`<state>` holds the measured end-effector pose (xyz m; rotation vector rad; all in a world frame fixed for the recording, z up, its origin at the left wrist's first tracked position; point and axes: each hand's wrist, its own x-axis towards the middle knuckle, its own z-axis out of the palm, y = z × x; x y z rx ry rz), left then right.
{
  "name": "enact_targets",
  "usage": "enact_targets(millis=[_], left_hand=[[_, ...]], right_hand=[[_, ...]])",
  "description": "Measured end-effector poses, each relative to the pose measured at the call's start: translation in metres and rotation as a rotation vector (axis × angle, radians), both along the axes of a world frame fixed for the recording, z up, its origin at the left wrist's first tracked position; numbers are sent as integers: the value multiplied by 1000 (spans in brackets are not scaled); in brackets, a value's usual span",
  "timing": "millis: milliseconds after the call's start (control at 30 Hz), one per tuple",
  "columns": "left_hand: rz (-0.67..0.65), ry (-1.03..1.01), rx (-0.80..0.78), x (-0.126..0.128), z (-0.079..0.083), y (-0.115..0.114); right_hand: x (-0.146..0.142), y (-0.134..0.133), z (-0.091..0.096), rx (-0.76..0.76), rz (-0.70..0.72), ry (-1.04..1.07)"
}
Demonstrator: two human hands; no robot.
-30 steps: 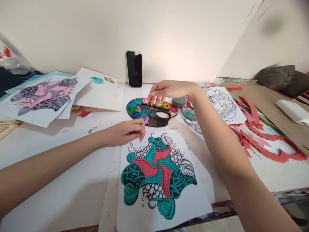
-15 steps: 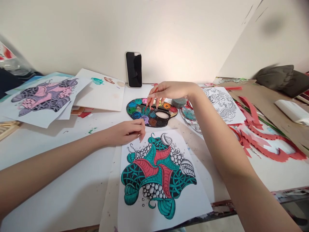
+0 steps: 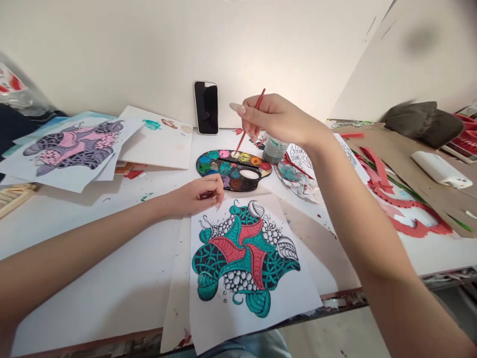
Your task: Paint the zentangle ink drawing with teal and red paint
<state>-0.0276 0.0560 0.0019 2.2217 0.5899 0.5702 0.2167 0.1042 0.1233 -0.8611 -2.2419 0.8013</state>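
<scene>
My right hand (image 3: 274,119) is raised over the back of the paint palette (image 3: 228,164), pinching a thin red paintbrush (image 3: 260,99). The brush slants down, its tip by the white and yellow paints; whether it touches them I cannot tell. My left hand (image 3: 204,195) rests with fingers curled at the upper left corner of a patterned drawing (image 3: 244,251), nothing visible in them. Teal and red paint covers much of the drawing; its bubble shapes and some leaf shapes are white. A jar of cloudy water (image 3: 275,149) stands beside the palette, partly behind my right hand.
A phone (image 3: 206,108) leans on the wall. Leftward lie a pink and purple drawing (image 3: 72,144) and a paint-marked white board (image 3: 156,141). A paint-smeared plastic piece (image 3: 296,179), a dragon drawing (image 3: 301,156), red paper strips (image 3: 406,219) and a dark cap (image 3: 423,122) are rightward.
My right hand has lifted and moved right, taking the brush from the palette's middle to its back edge. More of the water jar shows. My left hand stays by the drawing's corner.
</scene>
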Motion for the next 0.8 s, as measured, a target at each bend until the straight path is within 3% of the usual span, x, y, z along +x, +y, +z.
enact_targets(millis=[100, 267, 400, 467, 533, 667, 800], left_hand=[[24, -30, -24, 2, 0, -1], [6, -76, -57, 3, -3, -2], [-35, -130, -153, -1, -7, 0], [-55, -151, -167, -2, -8, 1], [-70, -159, -166, -3, -8, 2], [-64, -118, -174, -2, -3, -1], [-76, -108, -152, 0, -1, -3]], right_hand=[[3, -23, -11, -45, 8, 64], [18, -74, -46, -310, 58, 197], [26, -102, -86, -333, -160, 449], [26, -103, -107, -364, -304, 593], [26, -101, -123, -452, -354, 619], [24, -102, -133, -551, -309, 548], [21, -110, -131, -421, -345, 419]])
